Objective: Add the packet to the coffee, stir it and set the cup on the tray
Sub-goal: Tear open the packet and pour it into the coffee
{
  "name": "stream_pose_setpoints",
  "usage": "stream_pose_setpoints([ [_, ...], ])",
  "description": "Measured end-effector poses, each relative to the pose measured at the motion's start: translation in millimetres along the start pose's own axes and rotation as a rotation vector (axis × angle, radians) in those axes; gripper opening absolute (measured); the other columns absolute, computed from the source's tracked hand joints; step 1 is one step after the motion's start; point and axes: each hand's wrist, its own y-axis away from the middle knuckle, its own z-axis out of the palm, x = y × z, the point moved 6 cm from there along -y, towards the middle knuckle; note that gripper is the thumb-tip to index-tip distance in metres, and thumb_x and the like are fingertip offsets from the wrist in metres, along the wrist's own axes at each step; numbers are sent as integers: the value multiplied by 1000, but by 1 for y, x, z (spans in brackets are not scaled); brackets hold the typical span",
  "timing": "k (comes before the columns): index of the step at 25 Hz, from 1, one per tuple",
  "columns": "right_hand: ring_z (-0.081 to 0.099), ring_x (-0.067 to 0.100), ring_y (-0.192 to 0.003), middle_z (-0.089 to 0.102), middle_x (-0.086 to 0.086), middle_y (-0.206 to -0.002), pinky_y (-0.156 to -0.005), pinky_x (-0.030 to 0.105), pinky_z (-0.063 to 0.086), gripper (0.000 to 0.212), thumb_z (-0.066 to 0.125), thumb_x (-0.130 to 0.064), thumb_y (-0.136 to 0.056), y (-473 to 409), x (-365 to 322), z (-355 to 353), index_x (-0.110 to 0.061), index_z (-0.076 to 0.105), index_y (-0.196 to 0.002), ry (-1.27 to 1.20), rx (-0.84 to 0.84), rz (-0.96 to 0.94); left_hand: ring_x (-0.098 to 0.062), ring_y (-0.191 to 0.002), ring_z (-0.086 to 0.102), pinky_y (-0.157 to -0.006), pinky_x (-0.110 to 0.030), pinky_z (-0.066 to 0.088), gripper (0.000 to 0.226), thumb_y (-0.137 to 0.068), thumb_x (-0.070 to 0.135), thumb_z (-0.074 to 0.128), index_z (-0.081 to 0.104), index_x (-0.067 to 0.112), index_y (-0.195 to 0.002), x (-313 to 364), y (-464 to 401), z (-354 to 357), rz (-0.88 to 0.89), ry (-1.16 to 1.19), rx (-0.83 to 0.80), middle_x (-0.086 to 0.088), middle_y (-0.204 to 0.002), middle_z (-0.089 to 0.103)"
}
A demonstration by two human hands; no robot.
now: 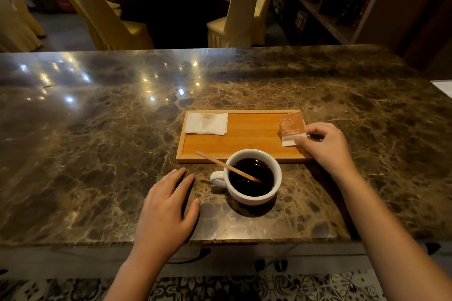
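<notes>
Your right hand (327, 145) covers a corner of the packet (292, 129), and its tiny words are too small to read. The stick's (228, 166) tip hides in the dark coffee (252, 176). The white thing (444, 87) gets cut off at the right edge.

cups: 1 cup (253, 176) | stirrers: 1 stirrer (227, 166) | packets: 1 packet (292, 128) | napkins: 1 napkin (206, 123) | trays: 1 tray (244, 137) | hands: 2

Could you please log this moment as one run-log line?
right hand: pinching packet at tray | left hand: flat on counter | stirrer in cup, off tray
</notes>
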Motion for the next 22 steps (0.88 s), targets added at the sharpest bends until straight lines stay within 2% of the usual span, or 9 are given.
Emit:
stream_pose_setpoints([
  [1, 56, 20, -100, 64, 2, -100, -85, 37, 45, 10, 72, -23, -76, 2, 0, -5, -17, 69, -83, -87, 29, 18, -26, -124, 44, -100, -40, 32, 54, -82, 42, 42, 53, 13, -126, 0, 0, 0, 2, 1, 2, -11, -132, 53],
  [3, 65, 12, -79, 71, -2, -83, -68, 30, 51, 2, 68, -19, -80, 7, -2, -11, -21, 67, -81, -322, 37, 64, -26, -124, 45, -100, -39, 31, 53, -82, 42, 43, 54, 13, -125, 0, 0, 0, 6, 3, 6, -12, -132, 53],
  [5, 64, 6, -62, 73, -5, -71, -54, 20, 49, 9, 64, -15, -83, 15, -8, -13, -24, 65, -84, -610, -13, 97, -26, -124, 45, -100, -39, 31, 53, -82, 41, 44, 54, 13, -125, 0, 0, 0, 8, 1, 7, -12, -132, 53],
  [8, 62, 7, -56, 72, -1, -68, -47, 15, 47, 12, 61, -8, -84, 26, -17, -12, -19, 65, -87, -899, -72, 123, -26, -124, 45, -100, -40, 31, 51, -81, 38, 49, 53, 13, -126, -1, 0, 1, 6, -1, 3, -11, -132, 53],
  [11, 63, 7, -57, 73, -2, -69, -47, 15, 49, 14, 58, -6, -84, 35, -26, -7, -17, 66, -86, -1000, -104, 161, -26, -124, 45, -100, -42, 33, 51, -81, 37, 50, 53, 13, -125, -1, 0, 1, 6, 0, 1, -12, -132, 53],
  [13, 65, 11, -64, 73, -4, -71, -52, 17, 52, 18, 58, -6, -85, 40, -32, -7, -20, 67, -84, -939, -117, 130, -26, -123, 45, -99, -42, 33, 51, -81, 37, 50, 54, 13, -125, -1, 1, 0, 5, 2, 2, -12, -132, 53],
  [15, 63, 14, -69, 72, -5, -73, -57, 21, 51, 18, 59, -7, -84, 43, -43, -12, -23, 68, -83, -774, -142, 25, -27, -124, 45, -99, -42, 32, 51, -82, 38, 49, 54, 12, -125, -1, 1, 0, 5, 5, 4, -12, -132, 53],
  [18, 64, 9, -69, 70, -5, -76, -56, 18, 50, 12, 63, -11, -83, 49, -67, -19, -22, 68, -85, -501, -199, -152, -27, -124, 45, -99, -42, 33, 54, -82, 43, 42, 54, 12, -125, 0, 1, -1, 10, 13, 7, -12, -132, 53],
  [22, 59, 5, -74, 65, -12, -82, -59, 14, 47, 16, 64, -9, -81, 59, -103, -23, -24, 65, -88, -129, -265, -415, -26, -124, 45, -100, -43, 33, 53, -82, 41, 44, 54, 12, -126, -1, 1, 0, 10, 17, 7, -12, -132, 53],
])
